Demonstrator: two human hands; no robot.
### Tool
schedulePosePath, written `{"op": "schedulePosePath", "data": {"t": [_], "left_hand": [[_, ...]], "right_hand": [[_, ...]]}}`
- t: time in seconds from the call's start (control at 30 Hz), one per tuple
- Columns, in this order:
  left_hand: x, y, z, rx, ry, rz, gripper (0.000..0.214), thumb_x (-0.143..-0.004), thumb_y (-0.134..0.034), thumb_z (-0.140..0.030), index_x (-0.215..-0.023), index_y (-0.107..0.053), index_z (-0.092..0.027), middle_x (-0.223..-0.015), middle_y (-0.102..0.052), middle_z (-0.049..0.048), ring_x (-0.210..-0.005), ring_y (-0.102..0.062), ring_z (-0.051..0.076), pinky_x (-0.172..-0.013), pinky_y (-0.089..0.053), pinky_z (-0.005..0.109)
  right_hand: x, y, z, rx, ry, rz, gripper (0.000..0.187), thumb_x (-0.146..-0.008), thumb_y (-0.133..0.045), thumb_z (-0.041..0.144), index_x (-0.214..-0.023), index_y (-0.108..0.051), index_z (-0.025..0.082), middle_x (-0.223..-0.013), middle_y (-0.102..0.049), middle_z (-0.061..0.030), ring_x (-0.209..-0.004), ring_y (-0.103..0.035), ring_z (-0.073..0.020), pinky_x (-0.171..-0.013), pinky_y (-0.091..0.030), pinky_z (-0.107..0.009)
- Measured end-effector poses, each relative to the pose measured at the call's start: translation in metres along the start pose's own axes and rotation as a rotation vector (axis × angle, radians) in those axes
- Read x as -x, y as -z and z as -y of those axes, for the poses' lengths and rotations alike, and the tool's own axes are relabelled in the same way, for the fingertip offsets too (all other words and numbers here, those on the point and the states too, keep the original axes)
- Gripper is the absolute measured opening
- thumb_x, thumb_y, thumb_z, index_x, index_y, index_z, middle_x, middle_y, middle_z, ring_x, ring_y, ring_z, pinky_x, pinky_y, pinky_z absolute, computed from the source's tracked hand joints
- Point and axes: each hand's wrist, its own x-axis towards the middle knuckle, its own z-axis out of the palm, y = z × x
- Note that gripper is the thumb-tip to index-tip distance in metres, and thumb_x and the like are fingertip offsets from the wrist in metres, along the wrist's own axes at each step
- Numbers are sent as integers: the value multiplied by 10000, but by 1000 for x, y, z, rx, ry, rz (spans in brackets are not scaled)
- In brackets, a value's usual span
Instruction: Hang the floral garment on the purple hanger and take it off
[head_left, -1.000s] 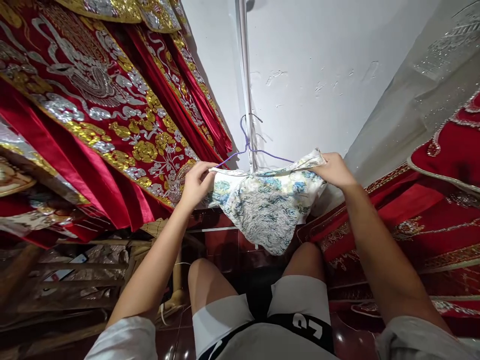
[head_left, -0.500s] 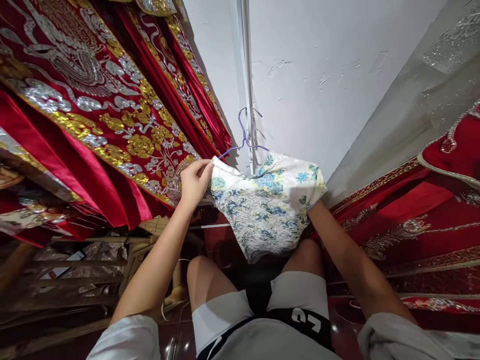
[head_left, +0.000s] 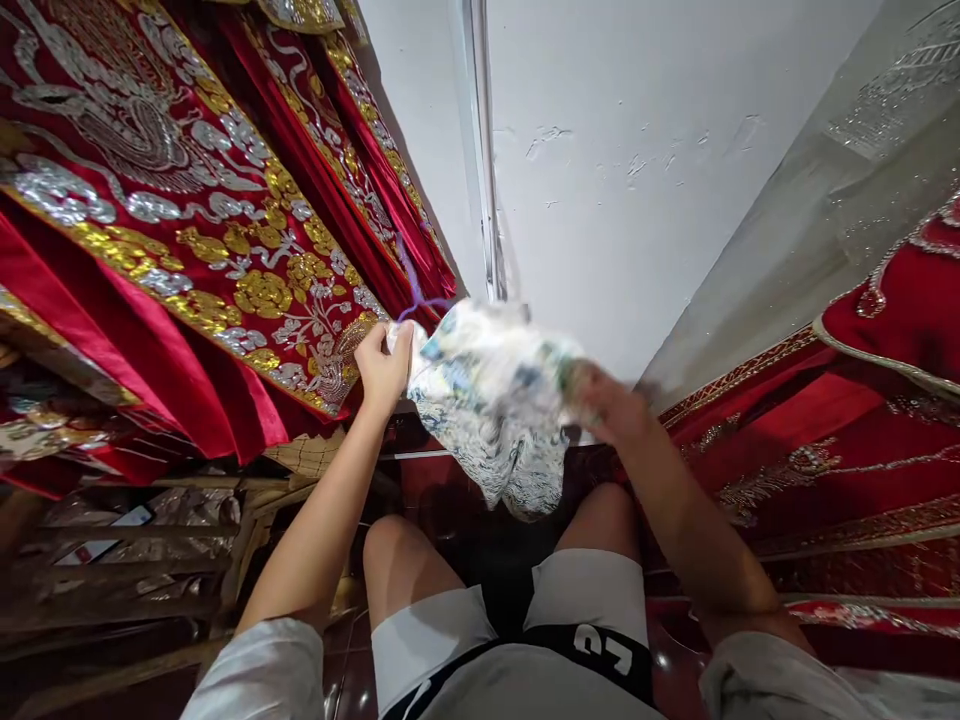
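Low to the left of the floral top, a slatted wooden frame shows crinkled clear plastic between its slats. The floral top hangs between the hands: the left hand pinches its shoulder; the blurred right hand meets its far side, finger state unclear. A purple hanger pokes from its top.

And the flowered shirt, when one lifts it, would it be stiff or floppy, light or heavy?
Likely floppy: the shirt hangs in loose folds. Probably light, since the left hand pinches only a small edge of it. It may slip on the hanger, whose visible arms look thin.
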Motion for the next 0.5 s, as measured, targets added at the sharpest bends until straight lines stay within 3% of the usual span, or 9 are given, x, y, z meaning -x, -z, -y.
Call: {"op": "schedulePosePath", "data": {"t": [0.07, 0.1, 0.13, 0.17, 0.23, 0.3, 0.37, 0.43, 0.5], "left_hand": [[16, -2, 8, 45, 77, -23, 547, -936, -545, -612, -591, -355, -233, -573, -342, -46, -557, -359, 125, -547, -339, 271], [23, -5, 8, 81, 113, -35, 578, -954, -477, -663, -589, -323, -242, -565, -330, -41, -538, -347, 128, -530, -332, 283], [30, -9, 5, 129, 150, -38, 596, -966, -411, -703, -592, -322, -247, -563, -343, -33, -526, -354, 133, -522, -342, 295], [36, -13, -1, 186, 187, -28, 612, -975, -356, -726, -592, -331, -249, -569, -369, -20, -525, -381, 138, -528, -372, 307], [44, -27, -18, 339, 258, 58, 645, -987, -305, -735, -566, -332, -246, -594, -422, 12, -585, -489, 154, -607, -477, 333], [48, -42, -41, 497, 301, 243, 668, -997, -293, -717, -530, -278, -240, -630, -456, 44, -735, -600, 183, -757, -562, 377], [51, -56, -64, 601, 320, 445, 677, -1004, -291, -704, -522, -232, -231, -691, -493, 69, -906, -643, 211, -891, -579, 418], [55, -65, -86, 694, 365, 588, 685, -993, -311, -730, -535, -238, -226, -769, -551, 81, -1010, -649, 229, -942, -578, 428], [61, -68, -106, 809, 442, 663, 701, -955, -370, -785, -548, -261, -225, -839, -609, 85, -1067, -656, 250, -952, -578, 420]], "right_hand": [[9, -16, 5, -38, 42, 420, 678, -849, -706, 614, -1393, -647, 213, -1223, -739, -102, -1167, -695, -297, -971, -599, -423], [12, -22, 6, -24, 61, 531, 643, -854, -740, 536, -1405, -638, 221, -1288, -723, -97, -1208, -680, -284, -1028, -571, -412], [15, -27, 4, 39, 73, 539, 613, -875, -742, 463, -1430, -617, 234, -1354, -696, -93, -1249, -660, -273, -1082, -537, -410], [16, -32, 0, 137, 83, 457, 617, -893, -731, 395, -1471, -575, 248, -1419, -658, -96, -1294, -633, -270, -1131, -499, -423], [16, -40, -13, 395, 99, 199, 801, -874, -742, 282, -1596, -397, 274, -1561, -527, -120, -1418, -525, -300, -1224, -392, -490], [13, -48, -32, 659, 126, 20, 1098, -805, -789, 212, -1678, -126, 284, -1682, -327, -159, -1541, -343, -359, -1278, -252, -587], [11, -53, -50, 854, 186, -42, 1269, -767, -808, 202, -1674, 76, 285, -1721, -189, -186, -1586, -207, -412, -1273, -169, -669], [13, -53, -62, 951, 266, -100, 1272, -796, -760, 216, -1651, 179, 290, -1707, -189, -200, -1574, -210, -437, -1248, -195, -698], [17, -49, -67, 979, 308, -199, 1223, -818, -694, 220, -1640, 208, 294, -1648, -288, -203, -1520, -311, -440, -1216, -282, -674]]}}
